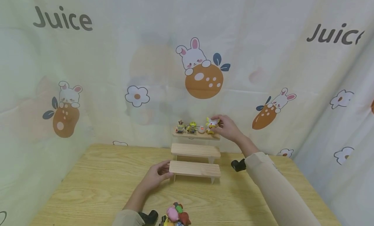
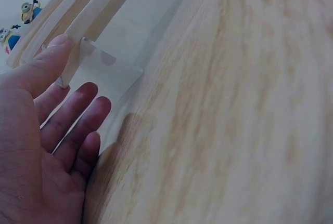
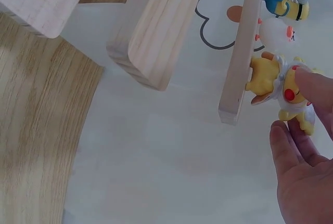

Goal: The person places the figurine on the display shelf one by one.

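A three-step wooden display stand (image 1: 195, 169) with clear supports stands on the table. My right hand (image 1: 229, 128) pinches a yellow toy figurine (image 3: 289, 91) in a white hood between thumb and fingers; its feet touch the right end of the top step (image 1: 194, 135). To its left on that step are a small white round figurine (image 1: 201, 129) and two minion figurines, one with a yellow top (image 1: 192, 127), one with a brown top (image 1: 180, 126). My left hand (image 1: 156, 177) holds the left end of the lowest step, thumb at the edge (image 2: 60, 41), other fingers loosely bent.
Several coloured toy figurines (image 1: 173, 214) lie heaped at the table's (image 1: 96, 180) near edge. Black wrist-mounted devices sit by the left (image 1: 150, 217) and right (image 1: 239, 165) wrists. A patterned curtain (image 1: 163, 41) hangs close behind the stand.
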### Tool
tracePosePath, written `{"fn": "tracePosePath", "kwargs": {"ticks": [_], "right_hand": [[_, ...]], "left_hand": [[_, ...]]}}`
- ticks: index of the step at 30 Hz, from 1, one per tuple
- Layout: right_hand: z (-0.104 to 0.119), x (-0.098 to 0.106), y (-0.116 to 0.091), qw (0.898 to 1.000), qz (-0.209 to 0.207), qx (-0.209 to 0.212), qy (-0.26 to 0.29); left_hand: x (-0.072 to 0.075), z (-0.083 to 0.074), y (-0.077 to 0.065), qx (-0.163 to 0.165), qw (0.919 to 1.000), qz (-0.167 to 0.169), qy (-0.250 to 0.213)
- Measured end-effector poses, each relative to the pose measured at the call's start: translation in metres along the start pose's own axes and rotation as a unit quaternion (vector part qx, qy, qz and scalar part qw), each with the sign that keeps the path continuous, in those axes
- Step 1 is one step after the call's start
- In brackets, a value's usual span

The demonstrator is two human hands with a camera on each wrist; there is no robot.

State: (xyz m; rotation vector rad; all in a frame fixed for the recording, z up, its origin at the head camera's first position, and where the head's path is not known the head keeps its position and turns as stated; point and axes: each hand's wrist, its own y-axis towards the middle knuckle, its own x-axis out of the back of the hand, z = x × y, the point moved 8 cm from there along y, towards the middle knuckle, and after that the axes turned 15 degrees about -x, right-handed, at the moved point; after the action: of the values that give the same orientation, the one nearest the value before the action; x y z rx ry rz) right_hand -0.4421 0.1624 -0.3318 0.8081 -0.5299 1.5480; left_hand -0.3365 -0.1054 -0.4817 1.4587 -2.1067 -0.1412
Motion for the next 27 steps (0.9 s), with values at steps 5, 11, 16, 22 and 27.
{"fn": "tracePosePath", "kwargs": {"ticks": [5,11,16,22,27], "right_hand": [[0.001,0.001,-0.001,1.0,-0.005,0.0,-0.001],[-0.003,0.001,-0.001,1.0,-0.008,-0.006,-0.003],[-0.011,-0.002,-0.002,1.0,-0.001,-0.012,0.0],[-0.02,0.005,-0.016,0.998,-0.037,-0.029,0.03],[-0.018,0.004,-0.049,0.983,-0.163,-0.015,0.085]], "left_hand": [[-0.001,0.0,0.0,-0.002,1.0,0.003,-0.001],[-0.001,0.001,0.0,-0.001,1.0,0.006,0.0],[-0.003,0.001,0.0,-0.005,1.0,0.007,-0.003],[-0.008,0.025,0.001,-0.001,1.0,-0.004,-0.005],[-0.004,0.025,0.001,0.003,1.0,-0.005,0.006]]}}
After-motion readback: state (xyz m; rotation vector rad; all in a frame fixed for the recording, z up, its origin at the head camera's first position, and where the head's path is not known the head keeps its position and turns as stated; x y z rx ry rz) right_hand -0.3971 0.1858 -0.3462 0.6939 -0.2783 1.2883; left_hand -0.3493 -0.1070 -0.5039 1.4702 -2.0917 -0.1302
